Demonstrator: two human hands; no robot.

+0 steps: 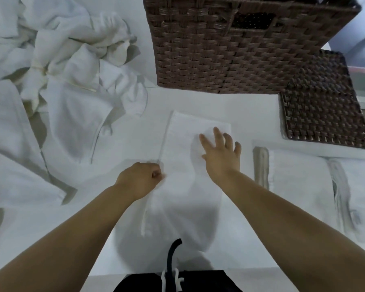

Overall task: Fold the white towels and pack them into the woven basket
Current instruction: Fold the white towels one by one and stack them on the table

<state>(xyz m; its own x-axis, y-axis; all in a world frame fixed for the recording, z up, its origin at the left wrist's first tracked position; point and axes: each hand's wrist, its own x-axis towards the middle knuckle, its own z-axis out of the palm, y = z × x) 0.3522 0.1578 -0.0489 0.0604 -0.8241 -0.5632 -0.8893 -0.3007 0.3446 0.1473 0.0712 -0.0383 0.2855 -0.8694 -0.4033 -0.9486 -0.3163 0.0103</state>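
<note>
A white towel (pixel 183 144) lies flat and lengthwise on the white table in front of me, folded into a long strip. My left hand (pixel 140 179) is closed on its left edge about halfway down. My right hand (pixel 220 153) rests on the towel's right side, palm down with fingers spread. The dark brown woven basket (pixel 230 60) stands just beyond the towel's far end; its inside is out of sight.
A heap of crumpled white towels (pixel 67 66) covers the table's left side. The flat woven lid (pixel 322 104) lies at right beside the basket. More white towels (pixel 299 182) lie flat at right. The table's near edge runs by my waist.
</note>
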